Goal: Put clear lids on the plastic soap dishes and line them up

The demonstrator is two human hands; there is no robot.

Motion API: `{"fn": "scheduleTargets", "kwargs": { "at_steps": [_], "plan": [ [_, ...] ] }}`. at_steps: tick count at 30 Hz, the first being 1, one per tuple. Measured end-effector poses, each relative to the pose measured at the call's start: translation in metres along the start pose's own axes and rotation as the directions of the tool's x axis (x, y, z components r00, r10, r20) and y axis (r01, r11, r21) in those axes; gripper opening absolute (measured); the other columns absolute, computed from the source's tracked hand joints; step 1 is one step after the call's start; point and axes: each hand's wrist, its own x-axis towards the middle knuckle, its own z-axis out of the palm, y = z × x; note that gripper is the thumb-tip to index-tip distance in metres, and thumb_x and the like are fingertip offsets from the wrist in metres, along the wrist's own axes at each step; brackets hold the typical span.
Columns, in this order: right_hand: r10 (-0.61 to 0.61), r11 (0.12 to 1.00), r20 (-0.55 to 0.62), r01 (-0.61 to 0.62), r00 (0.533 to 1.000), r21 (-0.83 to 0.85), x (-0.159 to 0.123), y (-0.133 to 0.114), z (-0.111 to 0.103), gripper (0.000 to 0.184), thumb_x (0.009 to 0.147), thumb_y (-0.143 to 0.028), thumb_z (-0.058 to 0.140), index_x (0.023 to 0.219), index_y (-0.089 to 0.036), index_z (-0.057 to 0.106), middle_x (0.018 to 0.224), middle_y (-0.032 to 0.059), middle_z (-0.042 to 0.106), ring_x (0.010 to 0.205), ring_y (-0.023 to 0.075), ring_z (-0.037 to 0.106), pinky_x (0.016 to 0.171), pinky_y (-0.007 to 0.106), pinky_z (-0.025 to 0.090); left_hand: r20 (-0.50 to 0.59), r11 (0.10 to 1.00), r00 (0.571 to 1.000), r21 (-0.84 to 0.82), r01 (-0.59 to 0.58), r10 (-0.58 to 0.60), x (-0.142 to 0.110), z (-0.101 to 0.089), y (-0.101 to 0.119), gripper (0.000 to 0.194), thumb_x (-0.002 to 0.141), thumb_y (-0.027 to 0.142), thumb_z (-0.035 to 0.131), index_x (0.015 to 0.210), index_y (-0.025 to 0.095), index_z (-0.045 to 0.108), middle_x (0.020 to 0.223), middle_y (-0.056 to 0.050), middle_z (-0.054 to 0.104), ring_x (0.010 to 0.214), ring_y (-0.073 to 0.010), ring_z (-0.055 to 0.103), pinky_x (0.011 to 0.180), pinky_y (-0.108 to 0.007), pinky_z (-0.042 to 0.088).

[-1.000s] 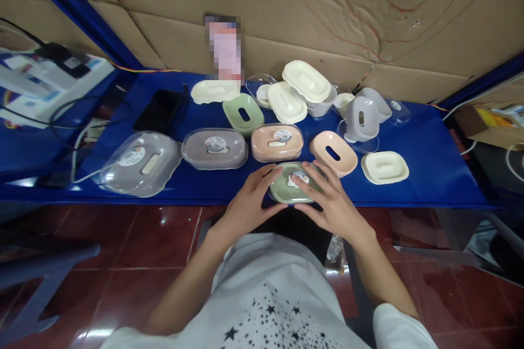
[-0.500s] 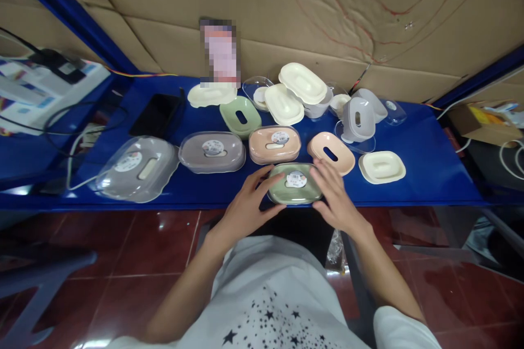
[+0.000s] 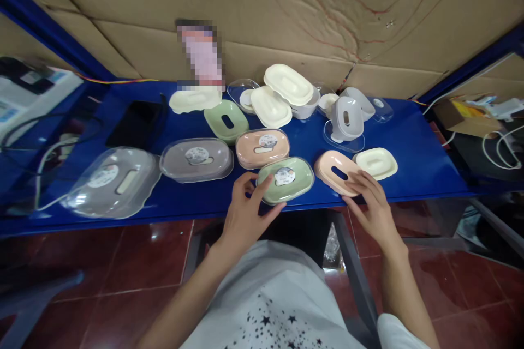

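The right hand [image 3: 374, 210], fingers slightly spread, has moved onto the open peach oval plastic dish [image 3: 336, 173], now shifted nearer.

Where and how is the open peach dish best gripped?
Probably by the long rims of the peach dish, across its narrow middle, the right hand coming from the table's front edge: the oval's near side lies by that edge, while the cream dish crowds its right end.
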Motion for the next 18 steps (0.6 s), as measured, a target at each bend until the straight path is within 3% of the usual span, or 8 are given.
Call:
{"fn": "scheduleTargets", "kwargs": {
  "at_steps": [3, 7, 10, 13, 16, 18],
  "plan": [
    [0.032, 0.998, -0.084, -0.026, 0.996, 0.062, -0.019, 0.002, -0.013, 0.044, 0.101, -0.021, 0.070, 0.144, -0.030, 0.066, 0.142, 0.0090, 0.072, 0.140, 0.0321, 0.063, 0.120, 0.060, 0.052, -0.026, 0.999, 0.999, -0.020, 0.039, -0.039, 0.005, 0.018, 0.015, 0.068, 0.095, 0.033, 0.081, 0.154, 0.027, 0.049, 0.134, -0.014, 0.049, 0.103, -0.0221, 0.066, 0.089, -0.040, 0.064],
    [0.055, 0.993, -0.173, -0.037, 0.983, 0.108, -0.036, -0.004, -0.024, 0.044, 0.096, -0.014, 0.074, 0.138, -0.028, 0.071, 0.133, 0.0099, 0.076, 0.133, 0.0346, 0.068, 0.116, 0.063, 0.054, 0.050, 0.985, 0.992, -0.129, 0.117, -0.112, 0.030, 0.046, 0.033, 0.070, 0.097, 0.031, 0.077, 0.158, 0.026, 0.044, 0.129, -0.012, 0.052, 0.110, -0.0249, 0.067, 0.091, -0.039, 0.064],
    [0.018, 0.990, -0.161, 0.005, 0.987, 0.143, -0.039, -0.013, -0.023, 0.046, 0.093, -0.012, 0.075, 0.136, -0.027, 0.072, 0.131, 0.0109, 0.077, 0.131, 0.0358, 0.070, 0.113, 0.064, 0.057, 0.119, 0.966, 0.988, -0.228, 0.124, -0.098, 0.048, 0.054, 0.041, 0.071, 0.106, 0.027, 0.062, 0.168, 0.028, 0.028, 0.138, -0.015, 0.052, 0.116, -0.0257, 0.068, 0.095, -0.040, 0.064],
    [-0.041, 0.979, -0.110, 0.062, 0.993, 0.193, -0.031, -0.023, -0.011, 0.051, 0.093, -0.010, 0.073, 0.141, -0.027, 0.069, 0.134, 0.0119, 0.075, 0.133, 0.0358, 0.068, 0.112, 0.062, 0.058, 0.155, 0.948, 0.988, -0.317, 0.028, 0.022, 0.048, 0.042, 0.042, 0.065, 0.112, 0.024, 0.048, 0.171, 0.030, 0.023, 0.150, -0.017, 0.050, 0.127, -0.0248, 0.066, 0.105, -0.042, 0.061],
    [-0.122, 0.953, -0.049, 0.131, 0.991, 0.275, -0.015, -0.036, 0.008, 0.055, 0.094, -0.009, 0.072, 0.146, -0.027, 0.065, 0.138, 0.0121, 0.073, 0.139, 0.0350, 0.065, 0.115, 0.061, 0.057, 0.237, 0.938, 0.936, -0.291, -0.189, 0.262, 0.032, 0.019, 0.033, 0.056, 0.110, 0.032, 0.058, 0.163, 0.029, 0.041, 0.162, -0.017, 0.046, 0.148, -0.0326, 0.052, 0.118, -0.052, 0.053],
    [-0.186, 0.930, 0.005, 0.174, 0.983, 0.324, 0.000, -0.045, 0.020, 0.055, 0.096, -0.011, 0.071, 0.148, -0.027, 0.063, 0.143, 0.0117, 0.072, 0.143, 0.0338, 0.062, 0.118, 0.060, 0.055, 0.299, 0.936, 0.895, -0.223, -0.272, 0.332, 0.018, 0.003, 0.024, 0.049, 0.106, 0.036, 0.066, 0.153, 0.027, 0.053, 0.164, -0.016, 0.048, 0.153, -0.0354, 0.048, 0.120, -0.055, 0.052]
  ]
}}
